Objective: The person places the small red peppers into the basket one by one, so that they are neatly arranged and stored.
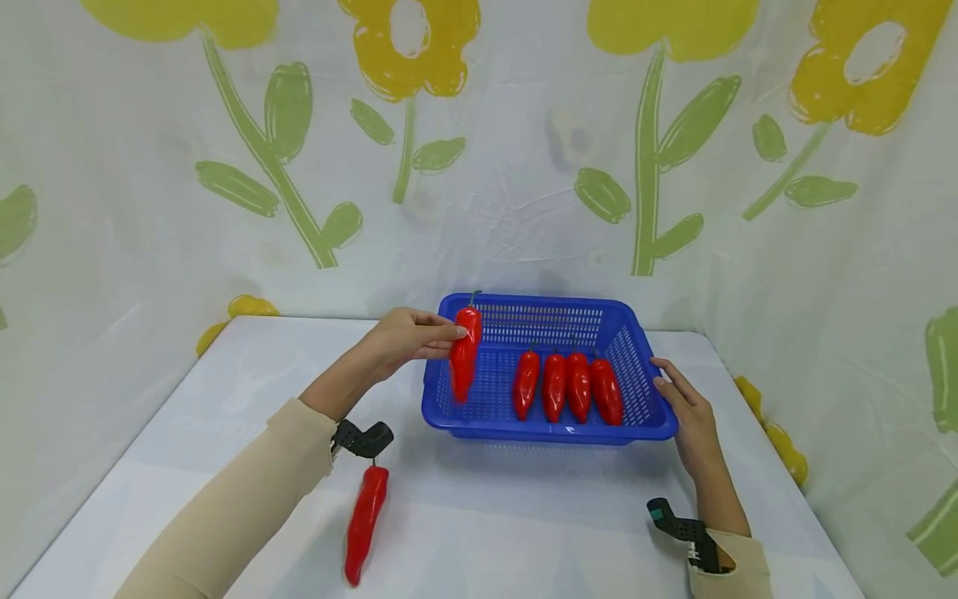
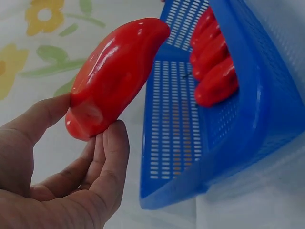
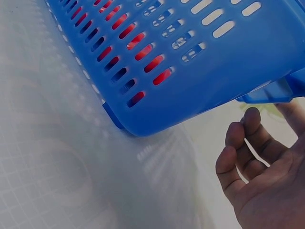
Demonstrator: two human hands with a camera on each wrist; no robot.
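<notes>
My left hand [image 1: 415, 339] pinches a red chili pepper [image 1: 466, 353] between thumb and fingers near its stem end. This pepper hangs tip down above the left part of a blue basket [image 1: 516, 431]; in the left wrist view, the pepper [image 2: 116, 76] appears large beside the basket's wall [image 2: 252, 95]. Several red peppers [image 1: 555, 387] lie side by side in the right half of the basket. At the basket's right rim, my right hand [image 1: 688, 412] holds the edge with thumb and forefinger. The right wrist view shows the other fingers [image 3: 252, 162] loosely bent, apart from the basket.
Another red pepper [image 1: 366, 524] lies on the white table [image 1: 509, 532], near the left forearm. A flower-patterned cloth [image 1: 509, 191] hangs behind and around the table. Each wrist carries a small black camera mount [image 1: 363, 438].
</notes>
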